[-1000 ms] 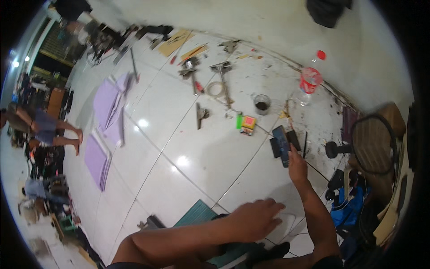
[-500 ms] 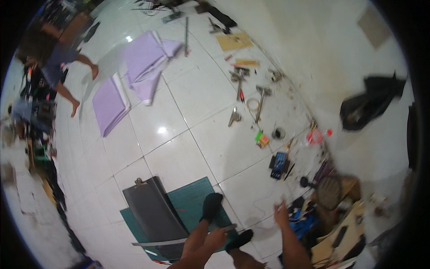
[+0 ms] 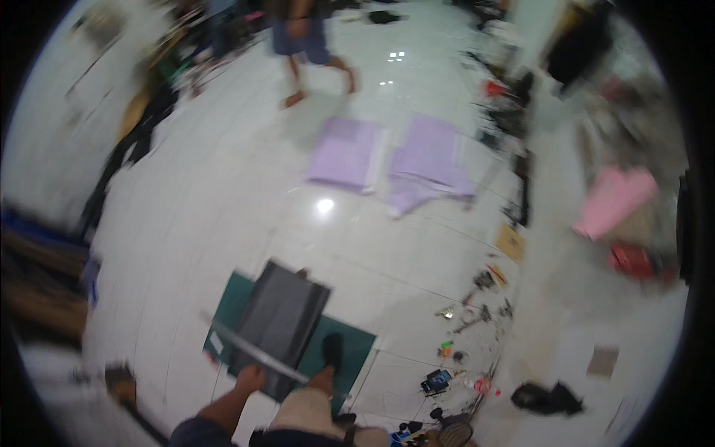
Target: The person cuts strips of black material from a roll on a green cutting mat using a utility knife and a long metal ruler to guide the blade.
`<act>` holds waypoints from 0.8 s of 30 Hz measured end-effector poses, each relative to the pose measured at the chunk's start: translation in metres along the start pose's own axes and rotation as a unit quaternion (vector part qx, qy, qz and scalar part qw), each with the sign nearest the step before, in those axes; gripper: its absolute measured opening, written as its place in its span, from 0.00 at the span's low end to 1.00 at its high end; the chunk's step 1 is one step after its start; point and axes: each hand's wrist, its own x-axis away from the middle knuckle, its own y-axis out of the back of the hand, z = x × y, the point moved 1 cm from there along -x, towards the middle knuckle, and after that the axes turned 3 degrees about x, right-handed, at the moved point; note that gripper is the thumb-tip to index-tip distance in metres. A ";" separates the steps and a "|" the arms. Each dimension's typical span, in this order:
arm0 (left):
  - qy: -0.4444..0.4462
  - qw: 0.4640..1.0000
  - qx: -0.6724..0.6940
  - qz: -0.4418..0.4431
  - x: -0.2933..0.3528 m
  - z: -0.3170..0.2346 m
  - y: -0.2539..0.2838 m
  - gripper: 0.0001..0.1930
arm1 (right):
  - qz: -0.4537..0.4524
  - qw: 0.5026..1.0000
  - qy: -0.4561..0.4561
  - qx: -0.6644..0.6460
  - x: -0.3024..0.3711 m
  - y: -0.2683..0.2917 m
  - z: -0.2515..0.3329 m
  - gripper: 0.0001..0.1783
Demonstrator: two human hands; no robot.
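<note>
My left hand point(image 3: 252, 378) is at the near side of a long metal ruler point(image 3: 261, 356), over the lower left edge of a dark grey sheet point(image 3: 279, 313). Blur hides whether its fingers grip anything. The ruler lies aslant across the sheet, which rests on a green cutting mat point(image 3: 339, 339). A clip point(image 3: 302, 274) sits at the sheet's far edge. My foot in a dark sock point(image 3: 332, 350) stands on the mat's right part. At the lower edge, a small skin-toned patch point(image 3: 432, 438) may be my right hand; its fingers cannot be made out.
Two folded lilac bundles point(image 3: 346, 154) lie on the tiled floor ahead, with a person point(image 3: 309, 41) walking beyond. Along the right wall are a phone point(image 3: 436, 381), scattered hand tools point(image 3: 477, 298), a mesh racket point(image 3: 454, 430) and a black bag point(image 3: 547, 398).
My view has swung left, shifting the whole scene. My left hand has moved from the ruler's right end toward its left part. My right hand has dropped toward or past the lower edge.
</note>
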 end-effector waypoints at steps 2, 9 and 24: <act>0.022 0.998 0.047 -0.023 0.010 -0.016 0.036 0.22 | 0.008 1.000 0.009 -0.002 0.021 0.007 0.044 0.27; 0.176 0.931 0.315 -0.053 0.059 -0.010 0.042 0.20 | 0.054 0.994 0.037 0.090 0.030 0.029 0.180 0.24; 0.369 0.700 0.550 -0.265 0.084 -0.194 -0.072 0.19 | 0.070 0.875 0.100 0.469 -0.153 0.041 0.729 0.20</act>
